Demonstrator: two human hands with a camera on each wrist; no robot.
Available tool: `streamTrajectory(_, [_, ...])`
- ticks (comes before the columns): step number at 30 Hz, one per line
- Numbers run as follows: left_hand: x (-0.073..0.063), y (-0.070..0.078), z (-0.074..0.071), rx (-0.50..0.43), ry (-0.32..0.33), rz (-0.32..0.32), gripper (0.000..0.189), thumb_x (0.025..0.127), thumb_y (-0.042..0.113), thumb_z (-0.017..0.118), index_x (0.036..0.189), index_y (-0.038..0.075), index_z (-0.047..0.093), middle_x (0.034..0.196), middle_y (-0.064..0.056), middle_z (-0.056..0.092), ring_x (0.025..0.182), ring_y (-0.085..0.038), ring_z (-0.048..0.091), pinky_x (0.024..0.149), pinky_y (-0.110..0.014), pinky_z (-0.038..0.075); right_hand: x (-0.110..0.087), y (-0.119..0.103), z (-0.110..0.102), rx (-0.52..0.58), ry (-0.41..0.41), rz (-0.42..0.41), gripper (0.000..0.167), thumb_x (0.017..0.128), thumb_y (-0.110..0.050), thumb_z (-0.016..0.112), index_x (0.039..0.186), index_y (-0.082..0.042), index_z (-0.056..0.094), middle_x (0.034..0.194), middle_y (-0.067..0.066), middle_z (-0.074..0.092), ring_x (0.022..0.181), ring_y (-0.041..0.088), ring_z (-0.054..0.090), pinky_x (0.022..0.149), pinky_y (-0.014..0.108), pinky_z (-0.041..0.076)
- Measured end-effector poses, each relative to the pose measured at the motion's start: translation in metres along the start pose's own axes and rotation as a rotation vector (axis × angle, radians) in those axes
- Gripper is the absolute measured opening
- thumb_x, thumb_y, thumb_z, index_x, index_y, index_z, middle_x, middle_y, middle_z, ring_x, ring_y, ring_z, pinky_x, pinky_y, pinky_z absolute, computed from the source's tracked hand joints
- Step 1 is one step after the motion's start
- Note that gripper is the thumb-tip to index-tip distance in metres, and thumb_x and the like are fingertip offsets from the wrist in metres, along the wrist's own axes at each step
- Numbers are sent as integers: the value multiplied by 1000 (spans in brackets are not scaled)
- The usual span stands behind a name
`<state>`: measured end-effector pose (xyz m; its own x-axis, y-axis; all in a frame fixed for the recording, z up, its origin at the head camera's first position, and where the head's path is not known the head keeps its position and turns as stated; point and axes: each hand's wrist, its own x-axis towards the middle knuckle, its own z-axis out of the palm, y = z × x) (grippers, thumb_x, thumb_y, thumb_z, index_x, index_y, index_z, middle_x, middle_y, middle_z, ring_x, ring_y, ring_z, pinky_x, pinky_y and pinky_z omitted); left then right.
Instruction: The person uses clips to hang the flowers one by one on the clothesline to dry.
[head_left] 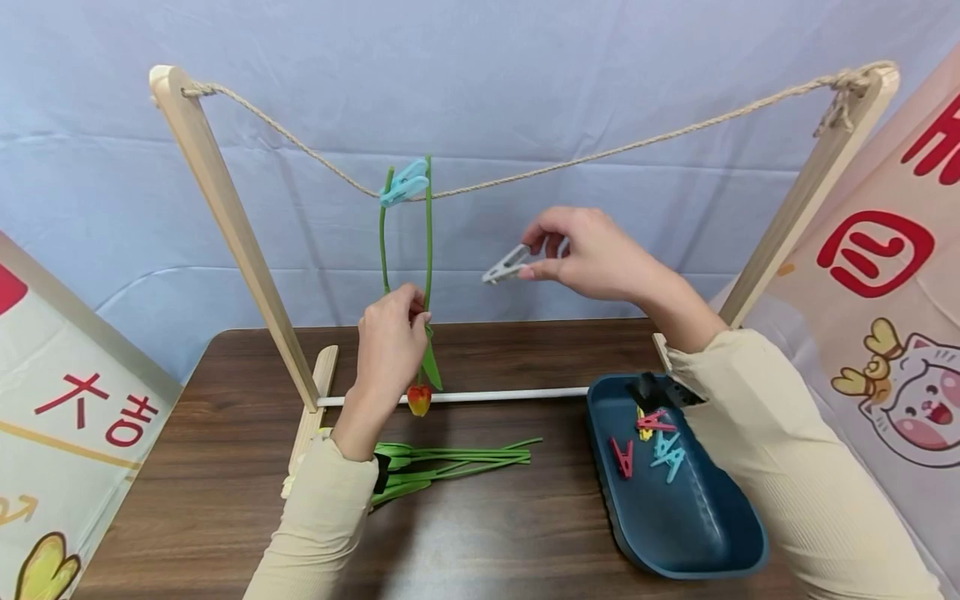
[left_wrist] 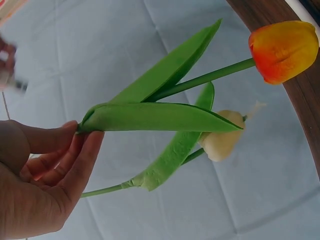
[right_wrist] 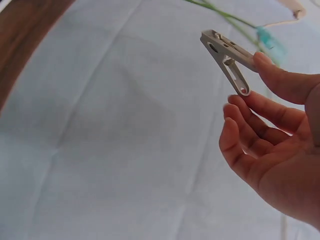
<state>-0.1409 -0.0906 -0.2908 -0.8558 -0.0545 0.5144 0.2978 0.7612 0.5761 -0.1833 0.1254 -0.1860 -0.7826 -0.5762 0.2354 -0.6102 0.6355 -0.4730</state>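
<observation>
My left hand (head_left: pixel 390 337) pinches the stem of an orange-yellow artificial tulip (left_wrist: pixel 284 51) just above its leaves. The bloom hangs downward, and the stem rises past the rope. Beside it a pale tulip (left_wrist: pixel 222 137) hangs upside down, its stem held to the rope by a light blue clothespin (head_left: pixel 405 182); in the head view my left hand hides its bloom. My right hand (head_left: pixel 592 254) pinches a grey clothespin (right_wrist: pixel 227 57) between thumb and fingers at its handle ends, to the right of the stems and below the rope (head_left: pixel 600 155).
Wooden posts (head_left: pixel 232 225) hold the rope at both ends, with a white rod (head_left: pixel 510 394) low between them. More green-stemmed tulips (head_left: pixel 465 457) lie on the brown table (head_left: pixel 495 533). At right, a dark blue tray (head_left: pixel 686 562) holds red, blue and yellow clothespins (head_left: pixel 621 457).
</observation>
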Motion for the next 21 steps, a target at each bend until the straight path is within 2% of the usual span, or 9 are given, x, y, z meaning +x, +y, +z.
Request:
streamTrajectory(8, [-1,0,-1,-5,5,7,6,80,-5,65,86,-3,63,80,-13,66,71,-25,63,69,-41,48,29,-38,-11,-54,115,-86,18,81,-9,69,93,2,63,85,11,58,74,20,52,65,30,38])
streamTrajectory(15, [0,1,-3,-2,9,-3,6,80,-4,65,85,-3,63,79,-13,66,71,-25,63,70,-42,48,47,-57,-18,-93,211,-57,13,85,-8,64,89,5,65,84,14,60,76,23,53,69,28,38])
streamTrajectory(21, [0,2,-4,2,11,-6,4,81,-3,65,84,-2,63,79,-13,65,71,-25,62,68,-41,48,58,-65,-15,-153,257,-49,11,85,-4,61,85,6,67,82,14,60,77,23,52,69,29,38])
